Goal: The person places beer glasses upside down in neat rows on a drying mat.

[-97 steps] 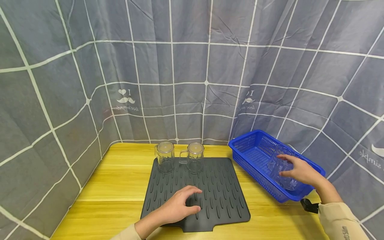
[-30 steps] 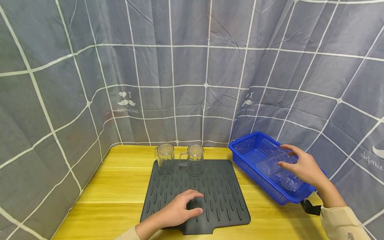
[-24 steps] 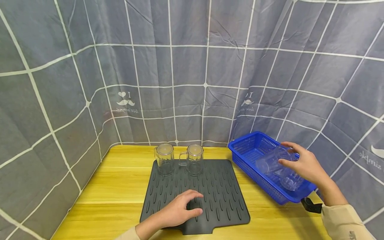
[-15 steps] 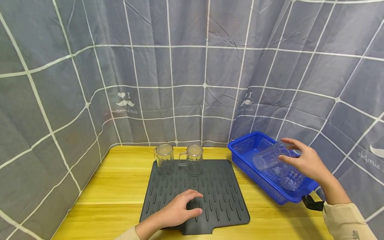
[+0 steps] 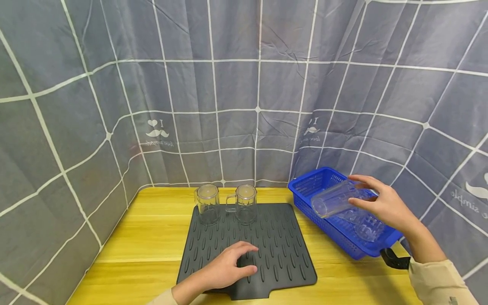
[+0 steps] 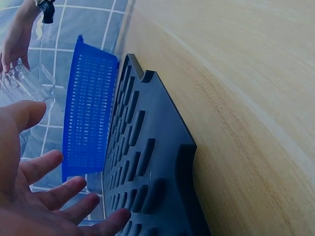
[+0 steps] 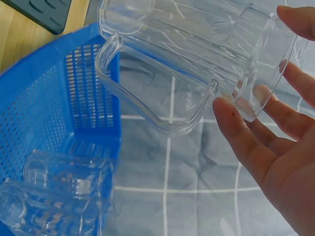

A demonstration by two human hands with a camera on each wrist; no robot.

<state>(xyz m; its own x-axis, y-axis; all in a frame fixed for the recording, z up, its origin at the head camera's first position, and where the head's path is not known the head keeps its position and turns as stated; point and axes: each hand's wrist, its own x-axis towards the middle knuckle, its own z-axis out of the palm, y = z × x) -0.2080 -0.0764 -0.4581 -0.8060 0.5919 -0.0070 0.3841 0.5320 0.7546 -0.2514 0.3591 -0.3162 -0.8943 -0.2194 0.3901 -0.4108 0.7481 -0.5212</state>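
Right hand (image 5: 385,207): fingers and thumb curled round one end of a clear glass mug (image 5: 331,200), gripping it near the rim. Held mug is tilted, its other end pointing left and down, above the blue basket (image 6: 91,113); its handle shows free of the fingers in the right wrist view. Two more glass mugs (image 7: 74,172) lie on their sides in the basket, side by side.

Left hand (image 5: 228,264): wide, thumb well apart from the fingers, over the near part of the dark ribbed mat (image 5: 282,237). Contact with the mat: cannot tell.

Two mugs stand on end at the far edge of the mat, a left one (image 5: 208,205) and a right one (image 5: 245,205), near each other and apart, handles to the left. Mat and basket both sit on the yellow wood-grain worktop (image 5: 145,237).

Writing: the grey curtain (image 5: 236,84) with white grid lines carries a white print (image 5: 157,132), mirror-reversed: "I", a heart, a moustache, "love simple". The same print repeats behind the basket, partly lost in a fold; "simple" reads reversed again at the right edge. Right sleeve (image 5: 438,279), beige: a fragment of dark lettering at the bottom edge, illegible.
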